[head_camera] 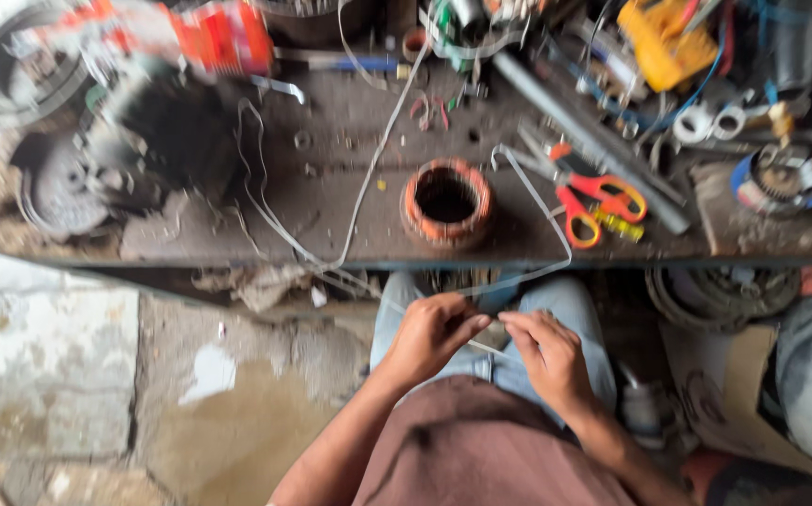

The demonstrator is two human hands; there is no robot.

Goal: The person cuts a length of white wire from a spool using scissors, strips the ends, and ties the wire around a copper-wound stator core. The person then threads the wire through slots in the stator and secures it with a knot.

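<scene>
A long, dark, cluttered workbench is seen across the upper half of the view, with a worn concrete floor below it on the left. At the bench's left end, dark round metal parts are piled, blurred by motion. Near the middle of the bench, close to its front edge, a ring-shaped copper-wound coil is set upright with its hole facing up. Just to its right, a pair of scissors with red and orange handles is laid flat. A thin white strip is trailed from the back of the bench, over its front edge and down to the lap of the seated person, whose jeans are visible beneath the bench. The left hand and the right hand are held close together over the lap, both narrowly pinched on the strip; what appears to be a small flat piece is held between them, though this cannot be told clearly.
</scene>
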